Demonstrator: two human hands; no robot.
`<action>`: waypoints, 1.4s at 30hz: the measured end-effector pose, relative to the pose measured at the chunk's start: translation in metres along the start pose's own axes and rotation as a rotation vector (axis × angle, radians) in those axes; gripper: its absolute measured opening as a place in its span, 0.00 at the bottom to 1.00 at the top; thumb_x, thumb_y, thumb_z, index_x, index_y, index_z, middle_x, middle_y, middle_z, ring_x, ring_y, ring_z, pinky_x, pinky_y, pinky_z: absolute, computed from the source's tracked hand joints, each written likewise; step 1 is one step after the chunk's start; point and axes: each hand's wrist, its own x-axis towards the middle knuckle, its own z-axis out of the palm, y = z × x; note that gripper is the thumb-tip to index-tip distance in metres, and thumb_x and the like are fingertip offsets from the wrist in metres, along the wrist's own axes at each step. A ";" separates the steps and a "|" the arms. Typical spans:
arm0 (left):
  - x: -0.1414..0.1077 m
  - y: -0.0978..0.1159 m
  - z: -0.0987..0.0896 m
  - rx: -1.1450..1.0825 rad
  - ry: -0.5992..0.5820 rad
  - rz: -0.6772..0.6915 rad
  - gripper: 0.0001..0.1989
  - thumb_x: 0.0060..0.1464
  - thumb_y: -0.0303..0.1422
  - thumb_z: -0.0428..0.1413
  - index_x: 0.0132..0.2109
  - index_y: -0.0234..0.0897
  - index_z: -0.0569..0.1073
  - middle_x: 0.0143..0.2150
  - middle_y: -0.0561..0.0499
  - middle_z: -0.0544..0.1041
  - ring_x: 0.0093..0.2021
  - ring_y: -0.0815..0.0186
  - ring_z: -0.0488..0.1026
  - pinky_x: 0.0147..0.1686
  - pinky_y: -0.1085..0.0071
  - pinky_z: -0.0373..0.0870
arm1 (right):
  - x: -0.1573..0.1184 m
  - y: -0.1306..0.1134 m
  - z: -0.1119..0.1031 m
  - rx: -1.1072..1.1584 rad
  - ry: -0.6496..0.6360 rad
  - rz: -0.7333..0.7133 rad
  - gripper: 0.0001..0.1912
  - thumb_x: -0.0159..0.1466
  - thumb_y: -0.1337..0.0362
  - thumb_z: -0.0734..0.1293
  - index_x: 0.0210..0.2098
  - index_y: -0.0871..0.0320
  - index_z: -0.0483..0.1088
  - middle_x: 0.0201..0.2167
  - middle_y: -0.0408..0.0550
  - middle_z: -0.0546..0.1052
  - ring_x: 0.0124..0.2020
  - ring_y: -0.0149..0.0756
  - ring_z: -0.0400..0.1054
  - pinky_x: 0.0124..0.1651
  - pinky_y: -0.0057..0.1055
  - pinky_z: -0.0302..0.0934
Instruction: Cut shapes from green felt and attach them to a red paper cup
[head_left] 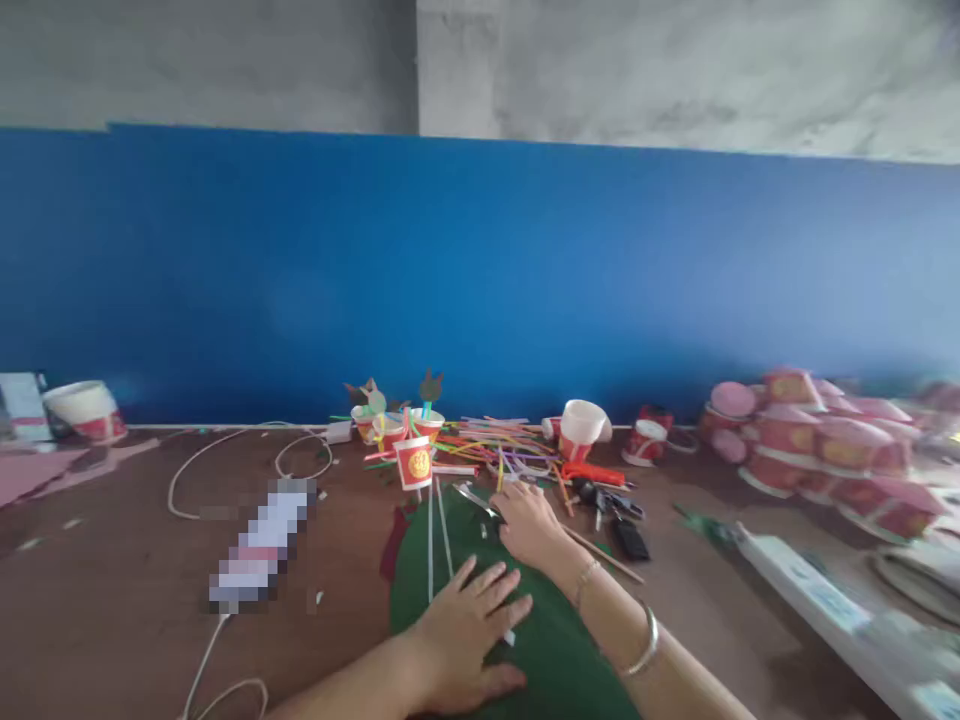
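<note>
My left hand (pixel 469 635) lies palm down with its fingers spread on a large sheet of dark green paper (pixel 412 562). Beyond it, my right hand (pixel 527 520) has its fingers curled at the dark handle of a pair of scissors (pixel 474 499), whose blades point away to the left. Narrow white strips (pixel 431 550) lie on the green sheet left of my hands. A small red-and-white paper cup (pixel 415 463) stands at the sheet's far edge. My right wrist, with a bracelet and a bangle, crosses the right part of the sheet.
Coloured straws or strips (pixel 495 435) lie scattered behind. A larger paper cup (pixel 581 430), a red-orange tool (pixel 592 473) and keys (pixel 630 538) sit right of them. Stacked red cups with pink tops (pixel 817 445) and a white power strip (pixel 802 585) are at right; a blurred-out device (pixel 262 545) is left.
</note>
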 end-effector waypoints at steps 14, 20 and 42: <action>-0.029 -0.046 -0.014 0.270 0.292 -0.266 0.24 0.60 0.42 0.40 0.62 0.44 0.53 0.62 0.47 0.58 0.62 0.55 0.51 0.59 0.48 0.41 | -0.005 0.003 0.009 0.056 0.129 0.079 0.12 0.54 0.70 0.61 0.38 0.57 0.69 0.39 0.50 0.71 0.46 0.43 0.58 0.47 0.35 0.47; -0.019 -0.067 -0.033 0.368 0.522 -0.645 0.14 0.51 0.20 0.45 0.44 0.35 0.67 0.43 0.44 0.70 0.46 0.59 0.65 0.45 0.63 0.61 | -0.008 0.004 0.012 0.100 0.158 0.083 0.13 0.54 0.71 0.61 0.39 0.57 0.69 0.39 0.50 0.71 0.45 0.42 0.58 0.47 0.34 0.47; -0.004 -0.083 -0.053 0.282 0.168 -0.878 0.09 0.50 0.25 0.48 0.39 0.33 0.69 0.37 0.44 0.75 0.40 0.59 0.73 0.36 0.68 0.66 | -0.012 0.008 0.015 0.091 0.264 0.194 0.14 0.54 0.71 0.60 0.39 0.56 0.70 0.40 0.48 0.73 0.44 0.41 0.59 0.45 0.35 0.47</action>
